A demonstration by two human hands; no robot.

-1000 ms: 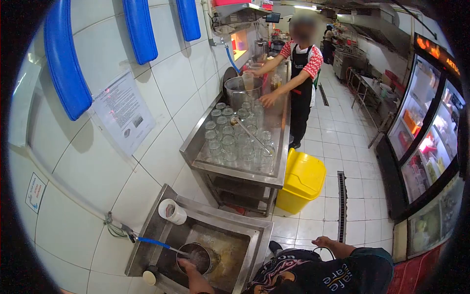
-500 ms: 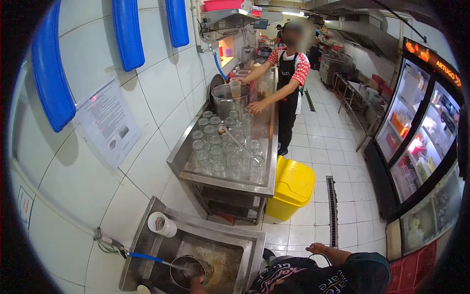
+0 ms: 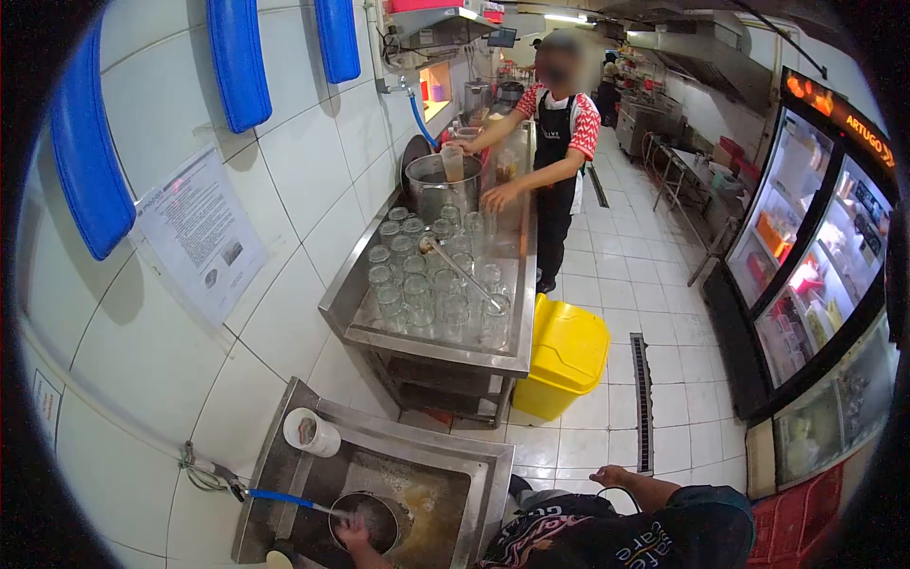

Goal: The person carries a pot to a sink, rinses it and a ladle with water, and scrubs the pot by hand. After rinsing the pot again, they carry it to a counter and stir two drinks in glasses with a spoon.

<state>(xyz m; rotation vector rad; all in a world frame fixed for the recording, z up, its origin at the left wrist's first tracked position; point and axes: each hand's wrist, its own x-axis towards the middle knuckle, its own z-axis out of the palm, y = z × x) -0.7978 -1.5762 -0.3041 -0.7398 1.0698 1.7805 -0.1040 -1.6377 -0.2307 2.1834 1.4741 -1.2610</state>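
My left hand (image 3: 354, 535) is over a round metal pot (image 3: 391, 520) that sits in the sink. Its fingers look stretched out and apart, partly blurred by water from the blue hose (image 3: 280, 497). Nothing shows in that hand. Out to the right, beside my body, is my right hand (image 3: 614, 476) with its fingers curled. A thin dark loop (image 3: 626, 494) runs near it; whether the fingers hold anything I cannot make out. A white container (image 3: 325, 439) stands on the sink's upper left corner.
The sink (image 3: 493, 465) adjoins the tiled wall. Beyond it a steel table (image 3: 445, 358) bears several glass mugs (image 3: 417, 299), a long-handled ladle (image 3: 464, 270) and a large pot (image 3: 441, 204). A co-worker (image 3: 559, 128) holds a clear jug (image 3: 452, 163). A yellow bin (image 3: 564, 360) stands alongside.
My left hand has moved up and left over the pot, into the water stream. The view has shifted slightly. My right hand stays in about the same place.
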